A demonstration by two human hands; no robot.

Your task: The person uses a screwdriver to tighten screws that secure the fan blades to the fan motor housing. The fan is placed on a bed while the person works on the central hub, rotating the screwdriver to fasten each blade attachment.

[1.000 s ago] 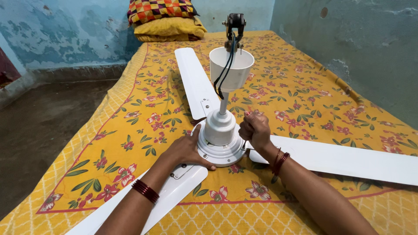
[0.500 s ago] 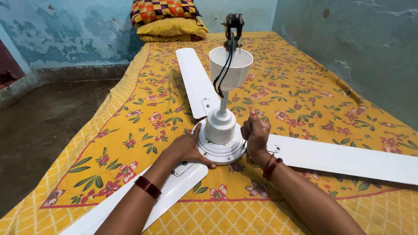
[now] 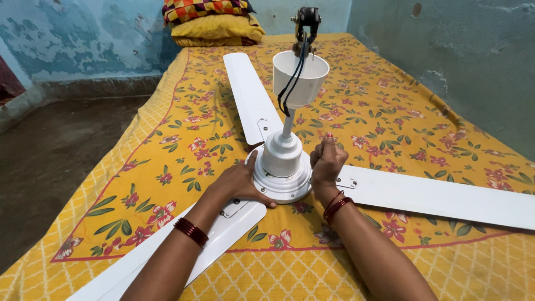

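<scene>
Hiding its palm, right hand blocks motor housing.

A yellow bedsheet with red flowers covers the bed. At eleven o'clock lie a yellow pillow and a checked cushion on top, against the peeling blue wall. The bare dark floor lies at nine o'clock.

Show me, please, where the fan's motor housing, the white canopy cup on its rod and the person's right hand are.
motor housing (image 3: pixel 281 159), head view, on the domed white top.
white canopy cup (image 3: pixel 304 83), head view, on the outer wall.
right hand (image 3: pixel 327 161), head view, on the back of the hand.
</scene>
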